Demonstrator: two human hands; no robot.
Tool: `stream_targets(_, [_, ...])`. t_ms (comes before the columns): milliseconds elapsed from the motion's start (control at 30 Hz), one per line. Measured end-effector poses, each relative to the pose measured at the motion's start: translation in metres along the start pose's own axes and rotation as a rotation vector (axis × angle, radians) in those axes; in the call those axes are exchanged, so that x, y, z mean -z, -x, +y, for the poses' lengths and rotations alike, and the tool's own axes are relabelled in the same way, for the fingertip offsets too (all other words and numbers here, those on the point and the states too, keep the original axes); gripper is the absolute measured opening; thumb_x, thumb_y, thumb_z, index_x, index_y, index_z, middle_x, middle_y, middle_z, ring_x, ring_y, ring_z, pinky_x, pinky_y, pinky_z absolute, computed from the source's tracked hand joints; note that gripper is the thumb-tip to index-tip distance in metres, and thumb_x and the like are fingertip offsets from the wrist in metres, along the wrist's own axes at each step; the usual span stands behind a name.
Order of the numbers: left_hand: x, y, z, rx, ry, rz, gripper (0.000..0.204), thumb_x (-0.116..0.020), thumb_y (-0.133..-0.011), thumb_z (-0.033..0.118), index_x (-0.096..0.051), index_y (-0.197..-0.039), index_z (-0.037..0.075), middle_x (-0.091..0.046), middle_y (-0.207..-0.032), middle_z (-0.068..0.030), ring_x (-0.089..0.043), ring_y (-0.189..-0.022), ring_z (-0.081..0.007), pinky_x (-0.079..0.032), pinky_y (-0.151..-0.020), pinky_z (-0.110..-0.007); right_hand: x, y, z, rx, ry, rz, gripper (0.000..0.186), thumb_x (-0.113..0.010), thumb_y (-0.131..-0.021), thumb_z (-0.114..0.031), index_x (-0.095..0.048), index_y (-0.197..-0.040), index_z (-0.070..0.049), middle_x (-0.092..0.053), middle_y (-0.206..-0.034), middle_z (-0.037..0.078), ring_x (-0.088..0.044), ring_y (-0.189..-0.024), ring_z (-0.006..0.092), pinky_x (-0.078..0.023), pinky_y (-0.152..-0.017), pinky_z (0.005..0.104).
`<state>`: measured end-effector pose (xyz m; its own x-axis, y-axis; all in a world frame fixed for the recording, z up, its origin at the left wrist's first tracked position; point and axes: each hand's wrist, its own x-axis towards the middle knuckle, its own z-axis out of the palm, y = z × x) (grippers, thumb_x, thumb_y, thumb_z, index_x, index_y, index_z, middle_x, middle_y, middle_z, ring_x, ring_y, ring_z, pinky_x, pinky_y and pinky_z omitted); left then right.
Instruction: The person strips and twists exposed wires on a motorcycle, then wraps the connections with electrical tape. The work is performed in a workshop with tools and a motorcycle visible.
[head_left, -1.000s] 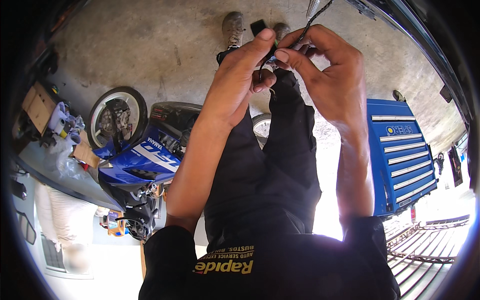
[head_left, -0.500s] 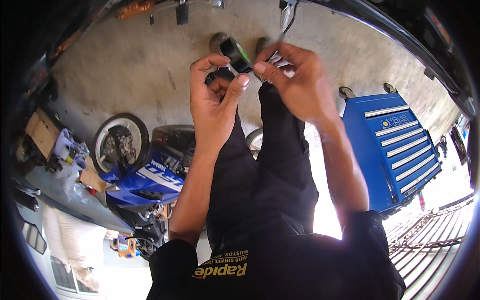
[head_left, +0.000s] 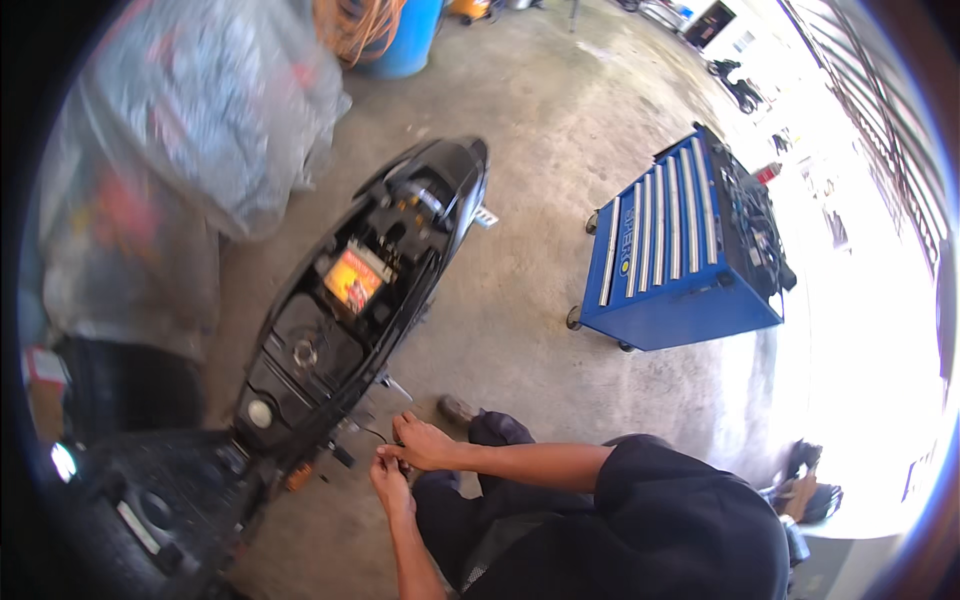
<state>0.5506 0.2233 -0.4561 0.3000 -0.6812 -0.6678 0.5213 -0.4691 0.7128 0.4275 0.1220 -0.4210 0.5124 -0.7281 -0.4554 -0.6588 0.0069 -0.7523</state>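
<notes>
My left hand [head_left: 392, 486] and my right hand [head_left: 425, 446] meet at the fingertips, low in the view beside a black scooter [head_left: 318, 345]. Their fingers are closed. A small dark thing shows between them, mostly covered; the earlier frame has a roll of black tape with a green core in my left fingers. What my right fingers pinch is too small to make out. A thin dark wire [head_left: 372, 431] curves near my right fingertips from the scooter's side; whether it is held cannot be seen. The scooter's seat is off, baring an orange-labelled block [head_left: 353, 280] in its body.
A blue tool cabinet [head_left: 665, 310] on casters stands to the right, with tools on top. Large plastic-wrapped bundles [head_left: 215, 110] fill the upper left, near a blue drum [head_left: 405, 40] and an orange coiled hose [head_left: 360, 30]. Concrete floor [head_left: 520, 260] lies between scooter and cabinet.
My view has swung to the left, bringing the scooter in front of me; the blue motorcycle is out of view. My hands have come together, and the tape roll is mostly hidden.
</notes>
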Motion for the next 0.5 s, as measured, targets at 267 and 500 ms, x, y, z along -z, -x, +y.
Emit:
stream_targets(267, [-0.009, -0.038, 0.059, 0.143, -0.045, -0.267, 0.012, -0.063, -0.107, -0.001, -0.066, -0.109, 0.011, -0.062, -0.088, 0.0028, -0.058, -0.074, -0.0104, -0.049, -0.068, -0.027, 0.038, -0.015, -0.013, -0.034, 0.058, -0.004, 0.077, -0.06, -0.109, -0.065, -0.078, -0.101, 0.01, -0.071, -0.105, 0.034, -0.069, -0.12, 0.0542, -0.056, -0.098, 0.0608])
stream_targets(500, [-0.054, -0.067, 0.088, 0.109, 0.003, -0.299, 0.014, -0.068, -0.111, 0.009, -0.066, -0.097, 0.01, -0.057, -0.079, 0.0028, -0.054, -0.07, -0.0104, -0.043, -0.063, -0.029, 0.065, -0.016, -0.018, 0.231, 0.179, 0.352, 0.062, -0.063, -0.108, -0.053, -0.081, -0.099, 0.005, -0.069, -0.111, 0.032, -0.065, -0.107, 0.0512, -0.053, -0.099, 0.0581])
